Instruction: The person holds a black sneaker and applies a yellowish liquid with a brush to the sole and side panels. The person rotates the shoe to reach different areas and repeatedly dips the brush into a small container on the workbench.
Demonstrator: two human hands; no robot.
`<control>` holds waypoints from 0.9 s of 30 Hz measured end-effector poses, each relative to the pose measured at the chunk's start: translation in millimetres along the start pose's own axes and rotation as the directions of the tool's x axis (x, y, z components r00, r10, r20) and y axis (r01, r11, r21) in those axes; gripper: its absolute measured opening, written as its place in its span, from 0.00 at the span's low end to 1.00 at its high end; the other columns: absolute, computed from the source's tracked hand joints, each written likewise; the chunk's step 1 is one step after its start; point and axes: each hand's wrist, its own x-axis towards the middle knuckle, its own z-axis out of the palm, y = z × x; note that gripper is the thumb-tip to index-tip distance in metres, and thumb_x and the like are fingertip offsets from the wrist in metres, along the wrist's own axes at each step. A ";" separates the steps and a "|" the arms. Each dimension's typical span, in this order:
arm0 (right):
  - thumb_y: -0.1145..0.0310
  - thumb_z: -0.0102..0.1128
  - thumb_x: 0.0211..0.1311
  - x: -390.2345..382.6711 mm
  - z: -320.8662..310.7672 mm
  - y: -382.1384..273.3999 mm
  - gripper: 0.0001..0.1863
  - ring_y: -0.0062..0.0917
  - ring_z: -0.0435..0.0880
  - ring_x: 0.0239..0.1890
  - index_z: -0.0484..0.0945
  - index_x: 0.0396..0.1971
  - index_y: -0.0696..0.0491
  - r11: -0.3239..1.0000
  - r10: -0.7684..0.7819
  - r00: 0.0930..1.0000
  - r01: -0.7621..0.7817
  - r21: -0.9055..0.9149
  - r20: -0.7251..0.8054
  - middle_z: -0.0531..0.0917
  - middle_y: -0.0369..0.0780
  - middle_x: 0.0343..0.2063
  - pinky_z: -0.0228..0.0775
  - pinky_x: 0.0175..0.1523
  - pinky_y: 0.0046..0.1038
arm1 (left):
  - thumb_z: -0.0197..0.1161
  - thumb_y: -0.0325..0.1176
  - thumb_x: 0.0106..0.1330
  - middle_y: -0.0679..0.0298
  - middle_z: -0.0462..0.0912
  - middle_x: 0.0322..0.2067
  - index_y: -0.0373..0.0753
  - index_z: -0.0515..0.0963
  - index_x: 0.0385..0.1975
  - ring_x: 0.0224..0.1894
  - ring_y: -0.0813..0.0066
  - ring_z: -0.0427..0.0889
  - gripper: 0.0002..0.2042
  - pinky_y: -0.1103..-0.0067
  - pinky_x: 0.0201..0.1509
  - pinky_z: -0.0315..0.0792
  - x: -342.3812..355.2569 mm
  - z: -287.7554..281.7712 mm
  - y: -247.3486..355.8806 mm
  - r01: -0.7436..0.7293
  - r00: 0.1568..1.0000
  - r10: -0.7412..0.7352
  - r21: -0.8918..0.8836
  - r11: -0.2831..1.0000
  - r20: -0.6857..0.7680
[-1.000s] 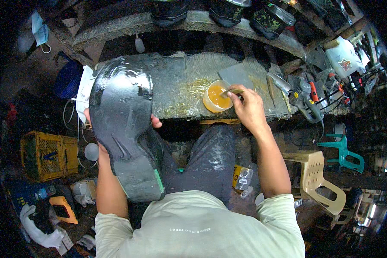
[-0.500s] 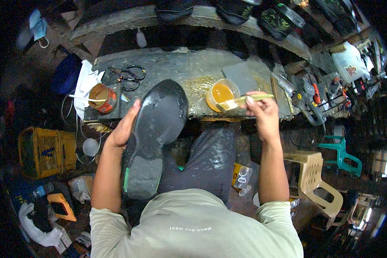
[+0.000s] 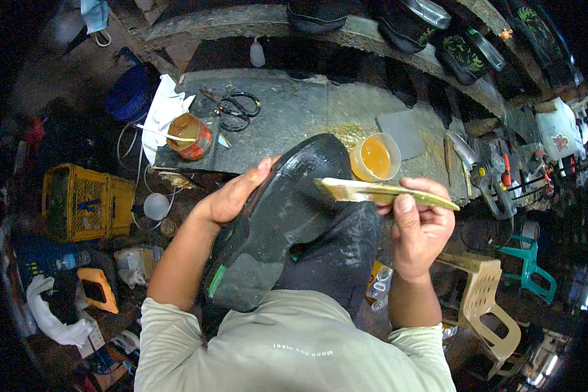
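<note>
My left hand (image 3: 232,199) grips the left side of a black boot (image 3: 261,225), which lies tilted over my lap with its underside up. A wet shine runs along the toe edge, and the heel end points toward me. Between the fingers and thumb of my right hand (image 3: 423,228) is a flat paintbrush (image 3: 379,193). Its pale bristles point left, above the boot's right side; whether they touch it I cannot tell. Just beyond the brush, a clear round tub (image 3: 375,158) of amber liquid stands on the workbench (image 3: 284,108).
Black-handled scissors (image 3: 240,112) and a red tin (image 3: 195,138) with a stick in it lie on the bench's left. A grey sheet (image 3: 400,132) is behind the tub. Hand tools (image 3: 490,179) crowd the right. A yellow crate (image 3: 91,202) and a beige chair (image 3: 487,304) flank me.
The brush has come away from the tub toward me and left, over the boot. The boot has tilted, its toe swinging right. The whole view has shifted.
</note>
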 end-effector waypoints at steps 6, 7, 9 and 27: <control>0.76 0.72 0.62 -3.3 15.7 -0.1 0.13 0.26 0.87 0.36 0.83 0.45 0.61 0.966 -0.205 0.976 0.214 -0.144 0.076 0.88 0.45 0.36 0.78 0.44 0.27 | 0.35 0.54 0.83 0.57 0.70 0.68 0.32 0.61 0.73 0.70 0.70 0.66 0.33 0.74 0.76 0.57 2.2 8.3 17.2 0.009 1.000 -0.010 0.079 0.997 0.010; 0.76 0.71 0.62 -2.6 16.1 -0.1 0.12 0.27 0.86 0.37 0.83 0.45 0.61 0.962 -0.234 0.967 0.246 -0.116 0.102 0.88 0.45 0.36 0.78 0.43 0.27 | 0.35 0.54 0.83 0.57 0.70 0.67 0.32 0.61 0.73 0.70 0.70 0.66 0.32 0.74 0.76 0.57 2.9 9.8 18.4 -0.012 1.000 0.011 0.086 0.996 0.013; 0.79 0.71 0.61 -0.8 16.9 0.0 0.12 0.28 0.86 0.35 0.83 0.45 0.60 0.951 -0.277 0.950 0.293 -0.103 0.147 0.88 0.47 0.35 0.77 0.42 0.27 | 0.36 0.54 0.83 0.57 0.72 0.66 0.32 0.63 0.71 0.68 0.71 0.68 0.31 0.74 0.75 0.58 3.5 12.8 20.2 -0.047 0.999 0.047 0.089 0.995 0.006; 0.81 0.70 0.59 5.1 13.4 -2.2 0.13 0.30 0.86 0.29 0.82 0.44 0.58 0.856 -0.437 0.859 0.489 -0.171 0.267 0.90 0.46 0.34 0.73 0.39 0.31 | 0.37 0.50 0.84 0.59 0.74 0.61 0.32 0.65 0.68 0.65 0.74 0.70 0.28 0.76 0.72 0.61 1.6 20.3 30.1 -0.083 0.997 0.083 0.118 0.989 0.006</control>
